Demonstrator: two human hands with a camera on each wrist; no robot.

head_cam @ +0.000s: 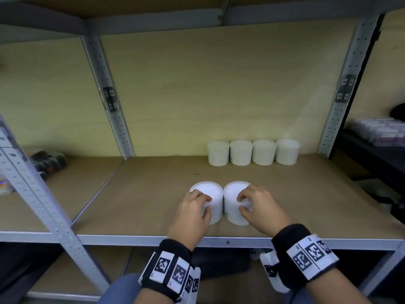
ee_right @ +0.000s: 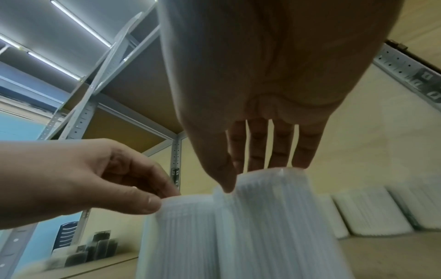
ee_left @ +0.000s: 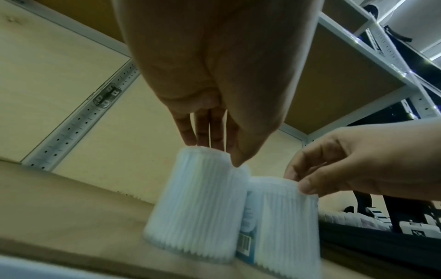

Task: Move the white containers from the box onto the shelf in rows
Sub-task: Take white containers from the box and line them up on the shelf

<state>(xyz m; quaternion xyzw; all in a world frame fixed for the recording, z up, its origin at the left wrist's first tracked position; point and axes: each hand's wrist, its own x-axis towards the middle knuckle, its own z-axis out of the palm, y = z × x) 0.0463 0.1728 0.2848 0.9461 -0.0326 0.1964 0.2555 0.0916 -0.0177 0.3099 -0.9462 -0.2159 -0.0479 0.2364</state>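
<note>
Two white ribbed containers stand side by side, touching, near the front edge of the brown shelf board. My left hand grips the left container by its top, fingers behind and thumb in front. My right hand holds the right container the same way. The left wrist view shows the left hand pinching the lid of the left container. In the right wrist view the right hand pinches the right container. Several more white containers form a row at the back right. The box is out of view.
Grey perforated uprights frame the bay, with another shelf board overhead. Dark items lie on the left bay. A black rack with clear packages stands to the right. Bare board lies between the held pair and the back row.
</note>
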